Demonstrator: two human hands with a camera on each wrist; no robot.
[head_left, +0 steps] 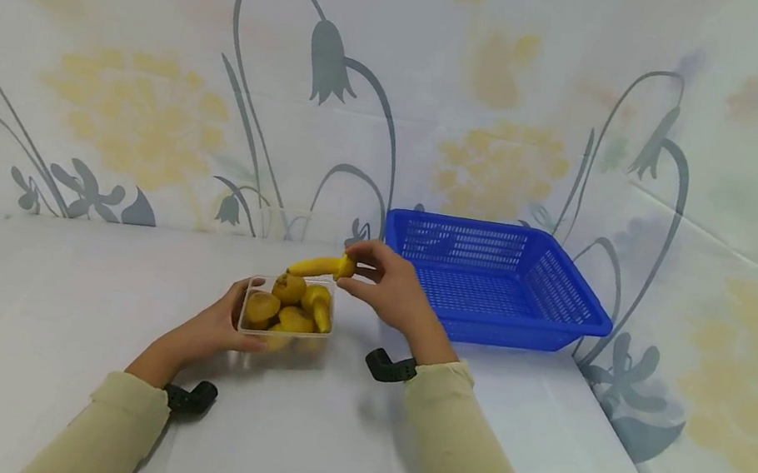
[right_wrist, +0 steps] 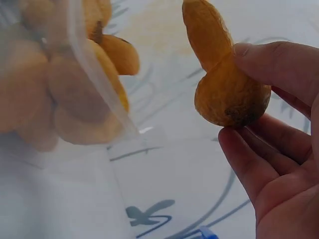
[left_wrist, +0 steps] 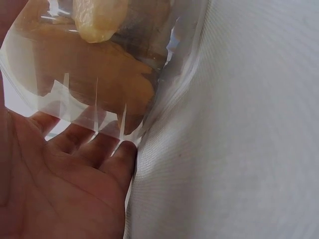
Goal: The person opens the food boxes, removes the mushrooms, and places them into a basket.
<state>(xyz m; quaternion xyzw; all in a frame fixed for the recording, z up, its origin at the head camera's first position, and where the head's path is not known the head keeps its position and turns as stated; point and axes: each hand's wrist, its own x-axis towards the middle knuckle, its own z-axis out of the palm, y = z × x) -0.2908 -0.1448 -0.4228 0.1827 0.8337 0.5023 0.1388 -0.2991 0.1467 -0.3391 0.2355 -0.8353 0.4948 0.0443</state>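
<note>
right hand (head_left: 386, 284): fingers pinching gourd (head_left: 316, 266) near box (head_left: 286, 333) | left hand (head_left: 222, 323): gripping box, other gourds (head_left: 295, 319) filling it | only right-wrist view showing gourd's dark patch (right_wrist: 243, 112) | basket (head_left: 477, 283) sitting on white bench (head_left: 279, 456), floral backdrop (head_left: 157, 113) rising behind

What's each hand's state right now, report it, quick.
Left hand: holding the clear, rectangular plastic box.
Right hand: holding a yellow, long-necked gourd.
</note>
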